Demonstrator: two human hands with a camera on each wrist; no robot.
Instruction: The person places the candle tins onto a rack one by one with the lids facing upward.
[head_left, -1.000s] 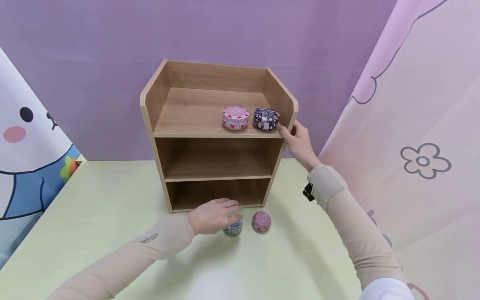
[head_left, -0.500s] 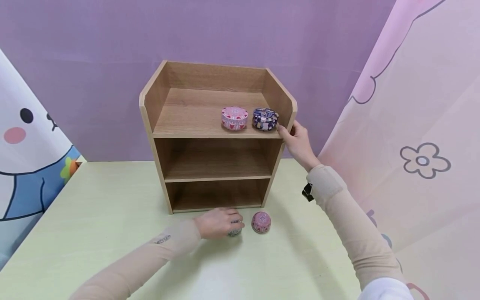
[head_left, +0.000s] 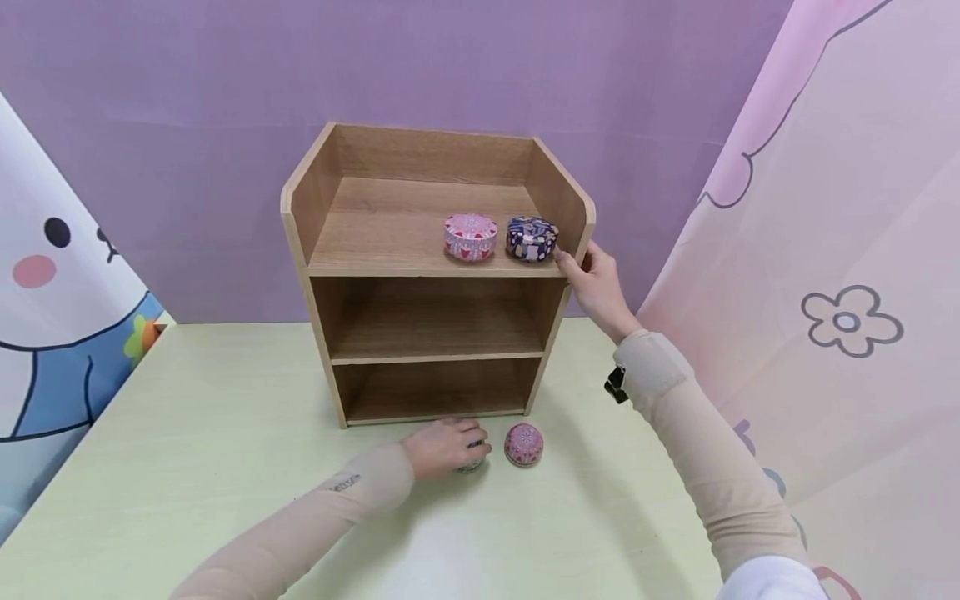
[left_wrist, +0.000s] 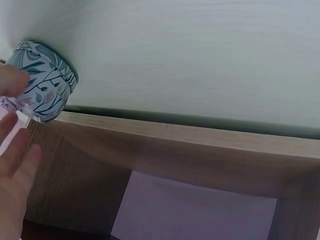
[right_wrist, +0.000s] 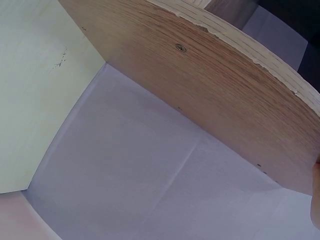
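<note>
My left hand is low in front of the wooden shelf unit, its thumb and fingers around a small round tin. In the left wrist view this tin shows a blue-and-white leaf pattern; the thumb overlaps its side, and the other fingers lie on the shelf side. The hand hides most of it in the head view. A pink patterned tin stands on the table just to the right. My right hand grips the front edge of the unit's right side panel, thumb near a dark blue patterned tin.
A pink-and-white tin with red shapes sits on the top shelf beside the dark blue one. The unit stands on a pale table before a purple backdrop. Printed cloths hang at the left and right.
My left hand has moved right and slightly down, from over the blue-and-white tin to around it. My right hand stays on the side panel.
</note>
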